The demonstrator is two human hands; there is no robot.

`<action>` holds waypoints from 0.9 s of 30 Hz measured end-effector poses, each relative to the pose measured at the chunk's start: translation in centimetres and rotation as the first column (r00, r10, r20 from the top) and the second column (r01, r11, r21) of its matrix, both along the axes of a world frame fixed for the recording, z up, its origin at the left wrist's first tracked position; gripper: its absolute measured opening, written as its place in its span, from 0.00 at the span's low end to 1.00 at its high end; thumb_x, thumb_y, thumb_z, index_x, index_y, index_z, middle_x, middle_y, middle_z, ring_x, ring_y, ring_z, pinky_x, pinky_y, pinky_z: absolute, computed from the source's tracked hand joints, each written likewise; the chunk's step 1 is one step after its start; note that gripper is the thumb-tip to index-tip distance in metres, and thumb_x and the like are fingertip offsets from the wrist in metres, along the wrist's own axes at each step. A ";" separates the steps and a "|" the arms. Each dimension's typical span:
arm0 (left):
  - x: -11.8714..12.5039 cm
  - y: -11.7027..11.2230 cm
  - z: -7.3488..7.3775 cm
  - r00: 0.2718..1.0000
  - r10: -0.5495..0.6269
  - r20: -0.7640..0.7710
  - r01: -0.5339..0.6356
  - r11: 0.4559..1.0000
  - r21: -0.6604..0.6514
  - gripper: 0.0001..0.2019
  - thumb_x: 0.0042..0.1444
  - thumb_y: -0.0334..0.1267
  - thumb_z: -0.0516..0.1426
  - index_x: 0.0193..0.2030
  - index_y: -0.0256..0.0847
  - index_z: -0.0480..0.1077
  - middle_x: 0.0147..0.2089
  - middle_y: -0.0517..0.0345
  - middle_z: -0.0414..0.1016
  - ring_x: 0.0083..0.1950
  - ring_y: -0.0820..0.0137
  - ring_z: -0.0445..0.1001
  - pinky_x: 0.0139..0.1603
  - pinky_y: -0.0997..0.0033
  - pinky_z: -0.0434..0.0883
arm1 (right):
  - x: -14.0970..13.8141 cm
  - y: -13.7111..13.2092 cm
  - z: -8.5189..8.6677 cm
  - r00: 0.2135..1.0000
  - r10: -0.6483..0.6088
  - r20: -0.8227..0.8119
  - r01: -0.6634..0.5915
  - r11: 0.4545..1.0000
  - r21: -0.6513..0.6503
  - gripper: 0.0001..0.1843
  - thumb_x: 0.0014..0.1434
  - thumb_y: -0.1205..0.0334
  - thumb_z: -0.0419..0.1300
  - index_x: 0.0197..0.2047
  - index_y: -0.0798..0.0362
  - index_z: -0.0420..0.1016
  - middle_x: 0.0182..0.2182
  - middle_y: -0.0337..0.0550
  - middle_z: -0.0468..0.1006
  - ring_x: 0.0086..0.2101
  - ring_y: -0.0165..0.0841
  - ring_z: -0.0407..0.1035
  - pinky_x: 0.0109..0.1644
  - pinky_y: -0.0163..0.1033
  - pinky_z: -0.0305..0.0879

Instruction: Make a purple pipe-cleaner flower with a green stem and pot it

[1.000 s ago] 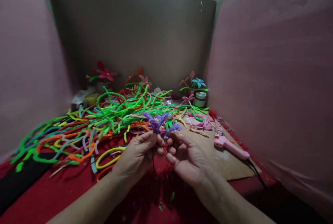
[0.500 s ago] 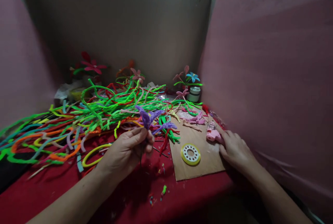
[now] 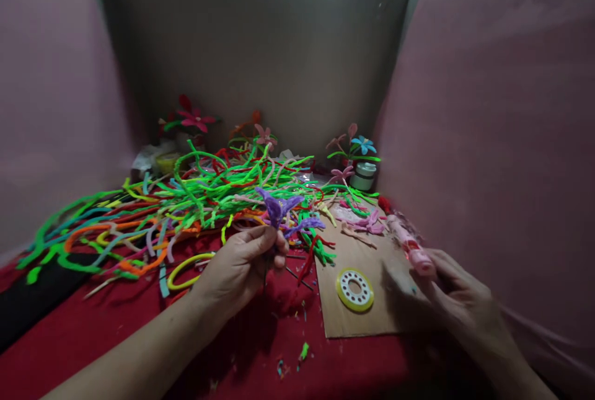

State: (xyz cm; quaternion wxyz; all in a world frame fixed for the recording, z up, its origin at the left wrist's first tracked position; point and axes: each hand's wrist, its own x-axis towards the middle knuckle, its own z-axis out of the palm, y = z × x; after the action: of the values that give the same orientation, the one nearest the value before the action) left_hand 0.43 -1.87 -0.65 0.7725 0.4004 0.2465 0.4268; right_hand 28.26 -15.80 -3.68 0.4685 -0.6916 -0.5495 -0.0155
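Note:
My left hand (image 3: 253,251) pinches the stem of a purple pipe-cleaner flower (image 3: 277,209), its petals pointing up above the fingertips. A second purple piece (image 3: 307,225) spreads to the right of that flower. My right hand (image 3: 460,291) is closed around a pink glue gun (image 3: 413,248), held over the right side of a brown board (image 3: 344,319). Most of its handle is hidden in the hand. On the board lie a yellow-and-white tape roll (image 3: 354,290) and pink pipe-cleaner pieces (image 3: 369,223).
A large tangle of green and multicoloured pipe cleaners (image 3: 223,183) covers the red cloth (image 3: 153,350) at left and centre. Finished flowers (image 3: 198,120) and a small jar (image 3: 363,175) stand along the back. Pink walls (image 3: 502,108) close in the sides.
My right hand has lifted the pink glue gun off the board and drawn it nearer. My left hand keeps the purple flower. The camera view has turned slightly left.

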 end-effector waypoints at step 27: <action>-0.3 -0.1 -0.1 0.999 0.036 -0.018 -0.032 0.979 0.201 0.10 0.48 0.39 0.62 0.24 0.32 0.73 0.25 0.56 0.69 0.23 0.75 0.66 0.24 0.76 0.65 | -10.5 1.5 1.9 0.834 0.490 -0.255 -0.458 0.871 0.177 0.18 0.51 0.68 0.61 0.43 0.40 0.78 0.35 0.41 0.79 0.35 0.37 0.73 0.39 0.39 0.71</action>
State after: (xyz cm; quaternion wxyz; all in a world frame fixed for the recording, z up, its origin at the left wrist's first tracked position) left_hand 0.14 -1.95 -0.74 0.7181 0.4765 0.2173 0.4584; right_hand 17.78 -14.26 -1.75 0.5702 -0.5019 -0.6268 0.1735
